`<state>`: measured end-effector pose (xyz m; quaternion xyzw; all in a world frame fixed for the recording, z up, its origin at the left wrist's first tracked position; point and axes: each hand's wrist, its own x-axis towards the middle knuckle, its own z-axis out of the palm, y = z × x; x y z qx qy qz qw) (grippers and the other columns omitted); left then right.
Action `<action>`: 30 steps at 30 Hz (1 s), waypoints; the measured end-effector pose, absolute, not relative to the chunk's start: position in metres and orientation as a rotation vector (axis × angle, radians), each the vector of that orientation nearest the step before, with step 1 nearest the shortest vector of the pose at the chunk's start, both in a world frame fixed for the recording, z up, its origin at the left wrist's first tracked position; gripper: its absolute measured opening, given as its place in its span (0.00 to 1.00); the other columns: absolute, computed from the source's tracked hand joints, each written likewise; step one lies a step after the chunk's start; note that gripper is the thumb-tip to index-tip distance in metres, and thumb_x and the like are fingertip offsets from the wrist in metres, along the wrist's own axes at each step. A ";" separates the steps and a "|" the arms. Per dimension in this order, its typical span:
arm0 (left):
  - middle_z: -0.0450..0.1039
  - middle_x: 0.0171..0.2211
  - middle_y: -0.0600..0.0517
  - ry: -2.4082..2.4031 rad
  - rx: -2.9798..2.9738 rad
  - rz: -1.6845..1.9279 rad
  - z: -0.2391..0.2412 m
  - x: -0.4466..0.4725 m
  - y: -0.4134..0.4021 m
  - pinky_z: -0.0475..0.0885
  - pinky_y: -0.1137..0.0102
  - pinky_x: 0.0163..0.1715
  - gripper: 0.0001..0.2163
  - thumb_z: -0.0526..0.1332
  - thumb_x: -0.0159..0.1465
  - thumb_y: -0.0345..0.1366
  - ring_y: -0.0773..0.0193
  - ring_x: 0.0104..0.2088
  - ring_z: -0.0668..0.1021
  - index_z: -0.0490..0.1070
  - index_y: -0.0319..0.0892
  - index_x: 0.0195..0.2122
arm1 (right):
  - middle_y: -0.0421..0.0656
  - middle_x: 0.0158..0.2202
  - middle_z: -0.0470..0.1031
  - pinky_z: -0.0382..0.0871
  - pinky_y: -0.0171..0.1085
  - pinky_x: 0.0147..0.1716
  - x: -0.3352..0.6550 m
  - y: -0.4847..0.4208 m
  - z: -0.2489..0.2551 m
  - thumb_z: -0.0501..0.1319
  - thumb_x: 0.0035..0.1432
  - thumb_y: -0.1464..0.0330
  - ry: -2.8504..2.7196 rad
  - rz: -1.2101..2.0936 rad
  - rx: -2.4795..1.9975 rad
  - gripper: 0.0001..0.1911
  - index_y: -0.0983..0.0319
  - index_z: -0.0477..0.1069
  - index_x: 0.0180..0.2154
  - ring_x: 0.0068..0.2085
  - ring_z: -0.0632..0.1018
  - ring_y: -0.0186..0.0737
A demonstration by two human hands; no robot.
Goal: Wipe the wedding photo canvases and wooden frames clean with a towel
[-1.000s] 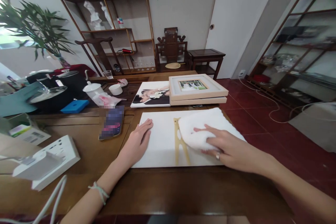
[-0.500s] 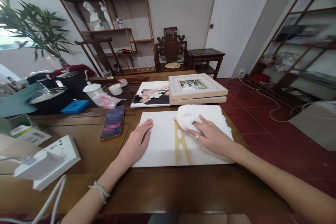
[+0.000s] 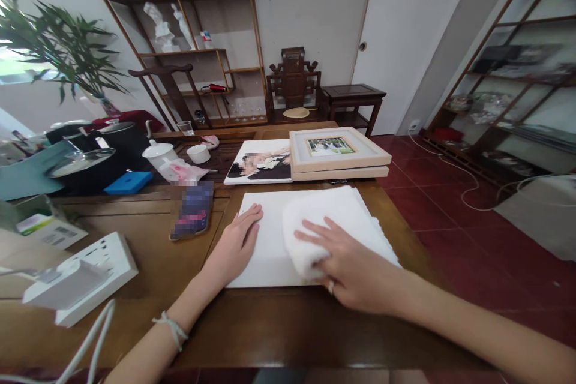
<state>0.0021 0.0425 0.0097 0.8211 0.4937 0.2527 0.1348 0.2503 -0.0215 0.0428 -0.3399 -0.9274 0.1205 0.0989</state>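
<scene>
Right hand (image 3: pixel 355 270) slid cloth (image 3: pixel 324 210) to board (image 3: pixel 265 255) edge | left hand (image 3: pixel 234 243) flat | fingers (image 3: pixel 310 234) open

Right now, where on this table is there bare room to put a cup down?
Bare wood runs along the near edge of the table, in front of the white panel. Another patch lies between the power strip and the left hand. The far left is crowded with pots; stacked frames fill the far side.

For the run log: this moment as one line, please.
left hand: flat on white board | right hand: pressing white cloth onto board | behind: stacked frames, photo print | surface: wooden table
</scene>
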 end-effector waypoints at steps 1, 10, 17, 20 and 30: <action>0.67 0.57 0.40 1.426 2.382 0.737 0.009 0.002 0.043 0.56 0.55 0.61 0.18 0.48 0.66 0.36 0.56 0.60 0.66 0.70 0.35 0.50 | 0.51 0.64 0.55 0.38 0.62 0.60 0.248 -0.034 0.044 0.57 0.52 0.74 -2.780 0.377 -0.962 0.12 0.63 0.77 0.37 0.65 0.49 0.56; 0.67 0.57 0.39 1.432 2.397 0.730 0.009 0.001 0.042 0.57 0.56 0.61 0.18 0.48 0.66 0.36 0.56 0.60 0.66 0.70 0.33 0.51 | 0.51 0.61 0.62 0.43 0.54 0.62 0.250 -0.021 0.052 0.55 0.55 0.75 -2.629 0.570 -0.995 0.13 0.63 0.75 0.39 0.64 0.55 0.48; 0.67 0.57 0.40 1.438 2.380 0.726 0.009 0.002 0.043 0.57 0.55 0.61 0.18 0.48 0.66 0.36 0.55 0.60 0.65 0.70 0.34 0.51 | 0.47 0.40 0.76 0.62 0.44 0.46 0.240 0.060 0.056 0.49 0.66 0.61 -2.528 0.447 -1.235 0.16 0.61 0.73 0.39 0.46 0.72 0.50; 0.66 0.57 0.40 1.431 2.381 0.737 0.008 0.001 0.044 0.57 0.55 0.61 0.18 0.48 0.66 0.36 0.55 0.60 0.65 0.70 0.35 0.50 | 0.47 0.35 0.76 0.63 0.39 0.39 0.232 0.079 0.055 0.49 0.66 0.61 -2.511 0.405 -1.269 0.17 0.63 0.72 0.35 0.40 0.74 0.48; 0.68 0.56 0.37 1.398 2.404 0.780 0.004 -0.001 0.045 0.58 0.54 0.60 0.19 0.48 0.66 0.35 0.54 0.60 0.66 0.70 0.31 0.51 | 0.56 0.52 0.70 0.51 0.54 0.55 0.214 0.032 0.050 0.54 0.60 0.72 -2.620 0.269 -1.193 0.11 0.66 0.74 0.38 0.58 0.63 0.54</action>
